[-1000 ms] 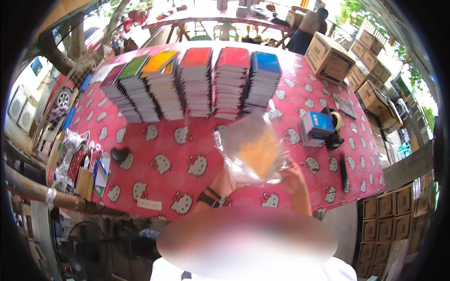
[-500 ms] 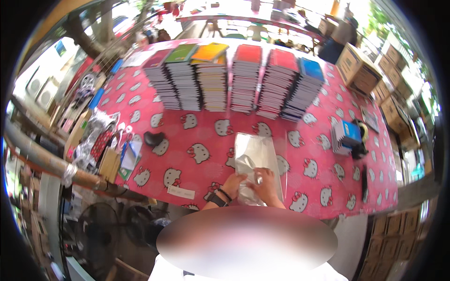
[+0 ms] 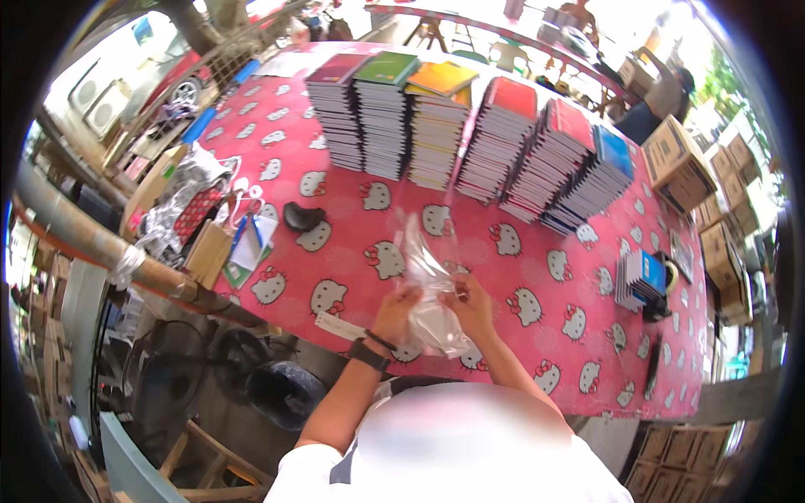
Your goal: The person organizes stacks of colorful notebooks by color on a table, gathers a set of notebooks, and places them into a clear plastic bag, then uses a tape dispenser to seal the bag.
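A clear plastic bag (image 3: 434,331) is held up, crumpled, above the near middle of the pink table (image 3: 470,226). My left hand (image 3: 397,313), with a dark band and a watch at its wrist, pinches the bag's left side. On its right side, the fingers of my right hand (image 3: 470,303) are closed on the plastic. Beyond the bag stands a row of tall notebook stacks: maroon (image 3: 337,70), green (image 3: 387,67), yellow (image 3: 442,79), two red (image 3: 513,95), and blue (image 3: 614,152). A white paper strip (image 3: 339,327) lies near my left wrist.
A black object (image 3: 302,217) rests left of centre. Plastic wrapping and papers (image 3: 251,239) crowd the left edge, beside a metal pipe (image 3: 159,285). At right are small blue notebooks (image 3: 644,275) and a tape dispenser (image 3: 668,277). Cardboard boxes (image 3: 677,159) and a person (image 3: 667,94) stand beyond.
The bag, earlier lying flat on the table, is now lifted and bunched between my hands. My view has shifted, so more of my forearms shows.
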`<state>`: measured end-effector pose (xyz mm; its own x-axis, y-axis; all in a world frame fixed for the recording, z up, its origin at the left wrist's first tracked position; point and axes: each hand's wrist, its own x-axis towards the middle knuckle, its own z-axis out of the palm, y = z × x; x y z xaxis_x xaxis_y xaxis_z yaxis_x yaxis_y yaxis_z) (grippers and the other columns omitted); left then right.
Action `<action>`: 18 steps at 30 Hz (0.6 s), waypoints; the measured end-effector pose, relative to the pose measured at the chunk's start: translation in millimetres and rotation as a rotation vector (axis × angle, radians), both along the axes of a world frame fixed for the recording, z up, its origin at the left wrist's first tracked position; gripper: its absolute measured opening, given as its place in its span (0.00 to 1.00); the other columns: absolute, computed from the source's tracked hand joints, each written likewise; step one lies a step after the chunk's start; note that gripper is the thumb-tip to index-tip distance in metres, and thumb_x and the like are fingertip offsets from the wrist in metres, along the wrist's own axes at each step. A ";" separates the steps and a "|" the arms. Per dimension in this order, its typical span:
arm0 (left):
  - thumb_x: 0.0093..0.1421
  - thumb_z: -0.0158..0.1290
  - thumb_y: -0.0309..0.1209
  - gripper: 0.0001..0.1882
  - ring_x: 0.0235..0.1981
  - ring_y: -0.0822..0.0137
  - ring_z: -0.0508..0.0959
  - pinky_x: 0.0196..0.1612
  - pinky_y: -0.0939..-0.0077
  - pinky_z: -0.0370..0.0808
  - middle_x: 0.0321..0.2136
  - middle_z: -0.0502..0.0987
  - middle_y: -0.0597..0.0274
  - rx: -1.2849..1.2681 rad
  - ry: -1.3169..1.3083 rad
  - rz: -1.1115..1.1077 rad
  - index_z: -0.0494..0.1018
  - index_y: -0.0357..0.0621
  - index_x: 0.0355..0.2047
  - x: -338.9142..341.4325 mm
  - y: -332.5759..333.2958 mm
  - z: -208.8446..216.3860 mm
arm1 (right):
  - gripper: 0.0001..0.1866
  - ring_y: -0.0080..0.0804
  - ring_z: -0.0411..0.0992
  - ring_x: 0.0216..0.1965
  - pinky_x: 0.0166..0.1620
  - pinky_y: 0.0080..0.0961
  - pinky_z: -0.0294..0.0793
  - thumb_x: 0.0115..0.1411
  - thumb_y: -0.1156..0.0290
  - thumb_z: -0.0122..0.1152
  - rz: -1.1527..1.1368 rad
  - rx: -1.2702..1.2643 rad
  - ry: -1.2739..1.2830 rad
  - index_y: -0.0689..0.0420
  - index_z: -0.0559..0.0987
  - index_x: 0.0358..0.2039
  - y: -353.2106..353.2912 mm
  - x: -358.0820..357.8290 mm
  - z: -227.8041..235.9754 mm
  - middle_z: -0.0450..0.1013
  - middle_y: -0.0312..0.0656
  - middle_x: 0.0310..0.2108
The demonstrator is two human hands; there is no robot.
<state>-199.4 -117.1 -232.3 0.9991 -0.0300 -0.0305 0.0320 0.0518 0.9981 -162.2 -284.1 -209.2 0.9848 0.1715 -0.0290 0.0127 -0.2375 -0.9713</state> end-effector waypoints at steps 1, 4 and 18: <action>0.57 0.51 0.32 0.10 0.34 0.74 0.73 0.38 0.76 0.71 0.32 0.74 0.67 -0.124 -0.060 0.074 0.72 0.39 0.36 1.7 2.9 -13.6 | 0.20 0.26 0.69 0.32 0.34 0.22 0.69 0.47 0.74 0.64 -0.005 0.106 0.018 0.62 0.70 0.41 -2.0 5.8 -14.7 0.71 0.38 0.30; 0.54 0.54 0.27 0.09 0.29 0.75 0.73 0.34 0.80 0.72 0.29 0.74 0.67 -0.404 0.138 0.189 0.71 0.40 0.36 2.9 9.3 -15.6 | 0.18 0.24 0.69 0.37 0.40 0.21 0.70 0.51 0.77 0.59 -0.026 0.426 0.179 0.60 0.67 0.43 -16.1 11.9 -12.2 0.70 0.40 0.35; 0.51 0.55 0.24 0.15 0.33 0.73 0.74 0.36 0.79 0.73 0.34 0.74 0.63 -0.397 0.223 -0.085 0.70 0.38 0.41 2.7 -72.0 26.9 | 0.15 0.23 0.70 0.30 0.31 0.21 0.69 0.47 0.76 0.61 -0.161 0.526 0.319 0.57 0.70 0.36 -61.4 -13.7 11.5 0.72 0.36 0.31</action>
<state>-196.7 -189.1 -205.5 0.9628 -0.1641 -0.2145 0.2647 0.4164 0.8698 -175.9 -345.5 -197.7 0.9563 0.0934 -0.2770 -0.2923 0.2975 -0.9089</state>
